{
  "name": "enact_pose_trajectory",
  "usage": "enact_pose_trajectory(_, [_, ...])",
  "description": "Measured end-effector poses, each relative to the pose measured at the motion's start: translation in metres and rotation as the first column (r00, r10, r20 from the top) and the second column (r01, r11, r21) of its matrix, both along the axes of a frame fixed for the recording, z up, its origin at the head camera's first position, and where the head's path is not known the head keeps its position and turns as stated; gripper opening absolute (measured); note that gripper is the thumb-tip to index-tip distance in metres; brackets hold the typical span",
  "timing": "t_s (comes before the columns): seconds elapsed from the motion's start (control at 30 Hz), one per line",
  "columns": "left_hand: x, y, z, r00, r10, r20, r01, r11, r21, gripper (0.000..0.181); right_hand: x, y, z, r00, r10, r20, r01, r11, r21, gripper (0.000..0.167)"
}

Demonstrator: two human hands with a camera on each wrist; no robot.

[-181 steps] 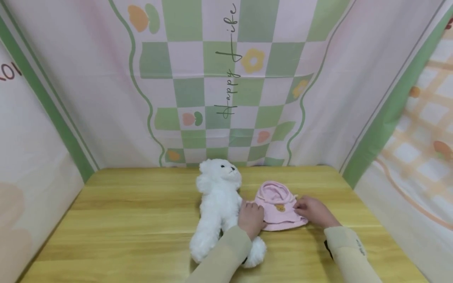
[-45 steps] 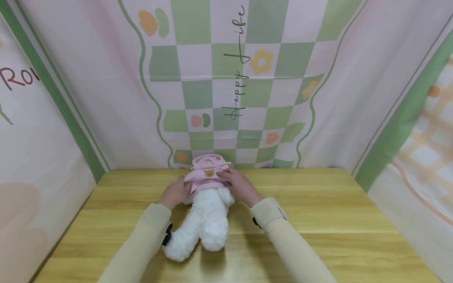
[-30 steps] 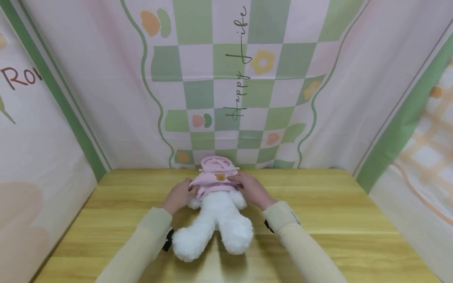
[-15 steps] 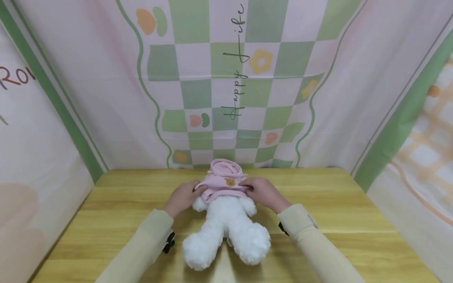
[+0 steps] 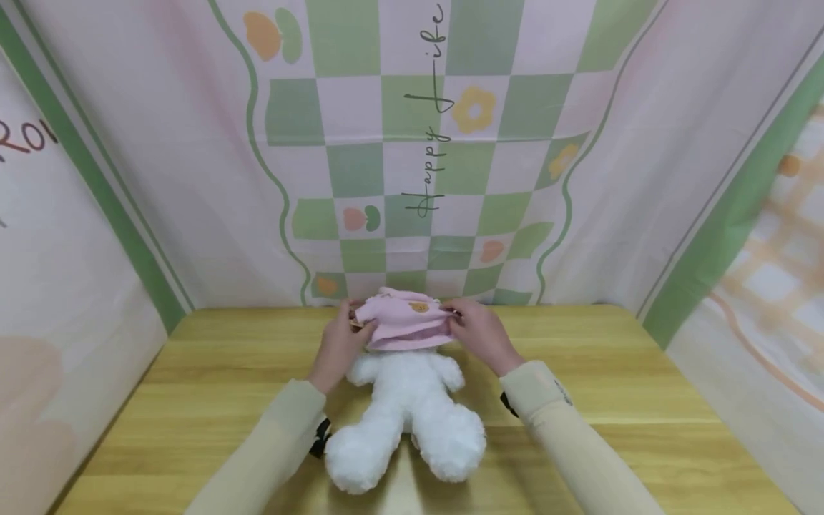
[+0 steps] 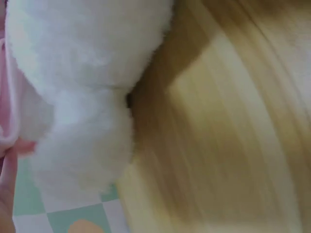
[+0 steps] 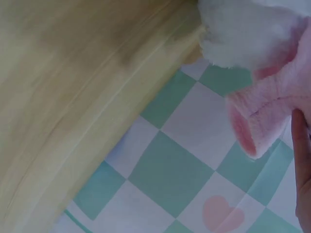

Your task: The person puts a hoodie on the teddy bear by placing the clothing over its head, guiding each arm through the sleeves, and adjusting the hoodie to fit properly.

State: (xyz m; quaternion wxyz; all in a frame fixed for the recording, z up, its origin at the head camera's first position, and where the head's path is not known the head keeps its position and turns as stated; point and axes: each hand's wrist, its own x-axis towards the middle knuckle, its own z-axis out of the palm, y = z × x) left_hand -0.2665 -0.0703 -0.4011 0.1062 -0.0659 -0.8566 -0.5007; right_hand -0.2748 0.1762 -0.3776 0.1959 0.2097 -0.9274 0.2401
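Left forearm (image 5: 264, 450) and right forearm (image 5: 582, 450) converged forward; left hand (image 5: 337, 347) and right hand (image 5: 484, 335) each pinched, thumb against fingers.

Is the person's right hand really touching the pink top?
Touching. The right wrist view shows it: the right hand lies against the pink top, with no gap.

yellow wood-grain table (image 5: 624, 379) before a green-and-white checked cloth (image 5: 350, 104), orange plaid cloth (image 5: 766, 250) at right
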Motion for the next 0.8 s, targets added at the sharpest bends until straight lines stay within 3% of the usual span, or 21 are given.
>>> enact_pose_trajectory(0.13, [-0.004,0.002,0.005,0.997,0.063,-0.032,-0.059,0.99,0.125,0.037,-0.006,-0.003,0.004,0.997,0.023,-0.07,-0.027,0.998,-0.057,0.009])
enact_pose_trajectory(0.23, [-0.005,0.0,0.01,0.995,0.093,-0.047,-0.086,0.988,0.126,0.031,-0.01,-0.007,0.007,0.993,0.05,-0.109,-0.055,0.997,-0.047,0.009])
enact_pose_trajectory(0.37, [-0.006,-0.004,0.012,0.989,0.129,-0.069,-0.12,0.985,0.122,0.024,-0.013,-0.015,0.011,0.992,0.077,-0.1,-0.081,0.996,-0.031,0.011])
enact_pose_trajectory(0.53, [-0.007,-0.013,0.009,0.962,0.178,-0.209,-0.156,0.981,0.117,0.014,-0.016,-0.029,0.011,0.989,0.124,-0.084,-0.127,0.992,-0.026,0.018])
enact_pose_trajectory(0.6, [-0.009,-0.017,0.006,0.957,0.185,-0.224,-0.161,0.979,0.122,0.014,-0.017,-0.034,0.009,0.989,0.135,-0.052,-0.135,0.991,-0.008,0.022])
enact_pose_trajectory(0.67, [-0.01,-0.02,0.002,0.977,0.151,-0.153,-0.134,0.984,0.114,0.018,-0.017,-0.037,0.007,0.991,0.135,-0.006,-0.135,0.99,0.029,0.025])
enact_pose_trajectory(0.73, [-0.011,-0.021,-0.003,0.994,0.102,-0.038,-0.098,0.991,0.096,0.026,-0.017,-0.039,0.004,0.99,0.138,0.032,-0.14,0.987,0.077,0.028])
enact_pose_trajectory(0.8, [-0.012,-0.021,-0.01,0.998,0.039,0.055,-0.043,0.997,0.069,0.034,-0.017,-0.039,0.001,0.988,0.147,0.047,-0.152,0.983,0.105,0.03])
